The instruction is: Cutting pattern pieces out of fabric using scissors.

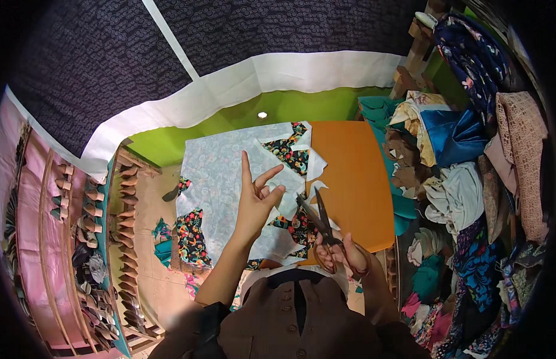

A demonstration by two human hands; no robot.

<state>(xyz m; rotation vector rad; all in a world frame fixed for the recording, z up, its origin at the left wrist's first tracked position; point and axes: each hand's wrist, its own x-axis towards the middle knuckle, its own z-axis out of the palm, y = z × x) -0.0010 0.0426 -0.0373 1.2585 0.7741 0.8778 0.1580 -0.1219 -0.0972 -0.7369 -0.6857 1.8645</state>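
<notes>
A large sheet of pale fabric backing (221, 161) lies over the work surface, with dark floral-print fabric (192, 236) showing along its cut-out edges. My left hand (257, 200) is over the sheet, its index finger stretched out and the others spread, holding nothing. In my right hand (344, 254) is a pair of dark metal scissors (318, 220). The blades are spread and point away from me, near the sheet's right edge. A small white scrap (317, 186) lies by the blade tips. Whether the blades touch the fabric, I cannot tell.
An orange tabletop (356, 179) extends right of the fabric. Heaped cloths (454, 191) crowd the right side. Racks of wooden shoe-last-like shapes (127, 239) stand at left. A dark patterned curtain with a white border (314, 72) hangs across the far side, before a green wall (218, 119).
</notes>
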